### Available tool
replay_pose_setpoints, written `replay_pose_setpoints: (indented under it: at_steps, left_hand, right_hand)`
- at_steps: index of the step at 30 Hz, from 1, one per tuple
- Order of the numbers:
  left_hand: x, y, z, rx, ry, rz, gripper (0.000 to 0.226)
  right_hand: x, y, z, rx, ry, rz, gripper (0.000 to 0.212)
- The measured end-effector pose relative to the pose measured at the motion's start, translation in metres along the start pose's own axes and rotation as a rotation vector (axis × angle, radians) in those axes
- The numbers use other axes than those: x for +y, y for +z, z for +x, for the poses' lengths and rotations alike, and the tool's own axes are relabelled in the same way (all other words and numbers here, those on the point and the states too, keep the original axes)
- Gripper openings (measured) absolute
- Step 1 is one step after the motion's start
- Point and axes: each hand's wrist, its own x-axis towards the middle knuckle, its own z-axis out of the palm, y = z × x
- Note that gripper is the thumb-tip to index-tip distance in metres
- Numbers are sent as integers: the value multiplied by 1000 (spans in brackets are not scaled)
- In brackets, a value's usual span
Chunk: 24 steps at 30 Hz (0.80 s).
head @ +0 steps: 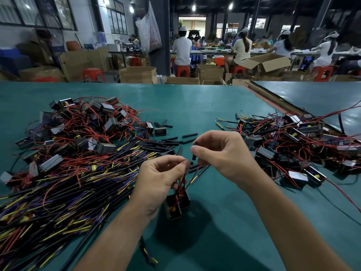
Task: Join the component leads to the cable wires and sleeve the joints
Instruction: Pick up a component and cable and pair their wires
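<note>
Sleeve (194, 157) upright in right hand (220, 153) grip, component (176, 206) hanging under left hand (162, 178)

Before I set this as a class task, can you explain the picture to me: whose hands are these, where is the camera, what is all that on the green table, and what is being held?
There is no machine here. One camera on a person's head looks down at their own bare hands over a green table. The left hand pinches thin red wire leads rising from a small boxy component below it. The right hand pinches a short black sleeve. To the left lie a heap of components and long black cables; loose sleeves lie in the middle; another heap lies to the right.
</note>
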Motion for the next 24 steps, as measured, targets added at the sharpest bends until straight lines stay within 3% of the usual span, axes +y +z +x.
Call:
replay_pose_setpoints:
  at_steps: [19,24]
  left_hand:
    - [-1,-5,1,-76,26,6,16]
    - [-1,-8,3,-121,12,-11,31]
  right_hand:
    - [2,-3,-1,-122,18,-49,9]
    - [2,-3,-1,-115,15,-108,14]
